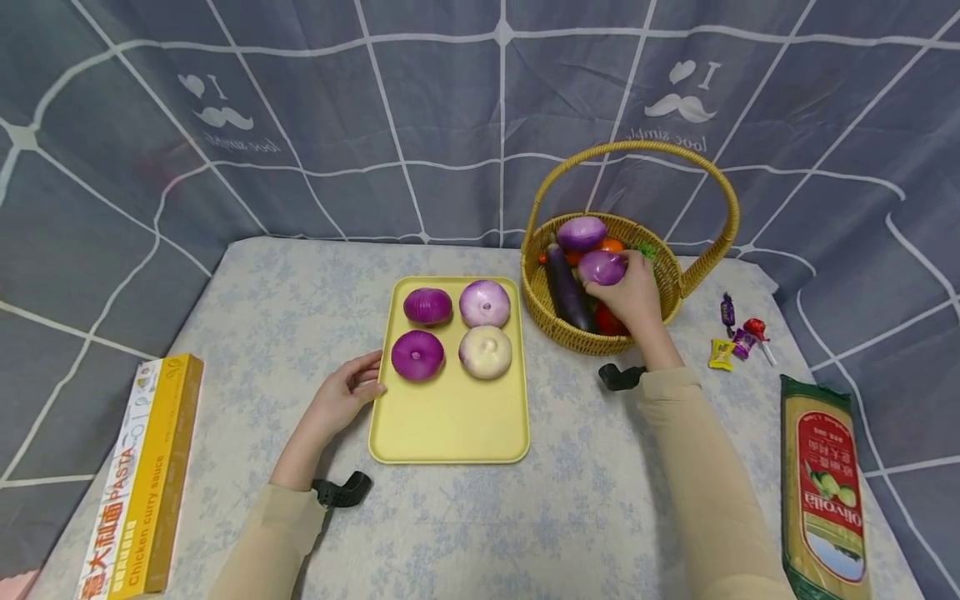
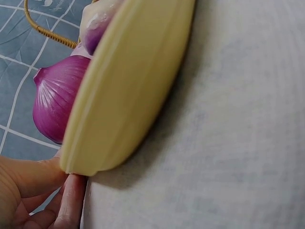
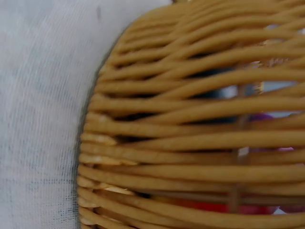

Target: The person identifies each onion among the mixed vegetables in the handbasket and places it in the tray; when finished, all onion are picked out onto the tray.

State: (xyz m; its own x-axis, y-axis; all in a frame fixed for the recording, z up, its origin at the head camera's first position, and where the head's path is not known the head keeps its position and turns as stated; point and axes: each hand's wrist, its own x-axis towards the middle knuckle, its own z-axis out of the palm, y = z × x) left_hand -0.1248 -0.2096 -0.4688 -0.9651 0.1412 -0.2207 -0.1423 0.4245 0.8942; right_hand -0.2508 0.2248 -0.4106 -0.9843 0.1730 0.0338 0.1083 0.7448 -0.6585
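Watching remotely, I see the left hand (image 1: 347, 398) pinching the yellow tray (image 1: 447, 425) by its left edge, mid-frame. Up and right from there, at the basket (image 1: 573, 337), a purple onion (image 1: 598, 268) is gripped by the nearer, right hand (image 1: 634, 292); its long axis looks roughly crosswise, but which way its tip points I cannot tell.

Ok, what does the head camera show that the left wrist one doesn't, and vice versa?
Only head: the right hand holding a red onion, the eggplant, wrapped candies, Chicken curry sauce pasta box and Olivoilà pasta packet.
Only left wrist: the yellow tray's outer wall by the left hand.
Both: that hand pinching the tray, onions on it, the wicker basket's handle.
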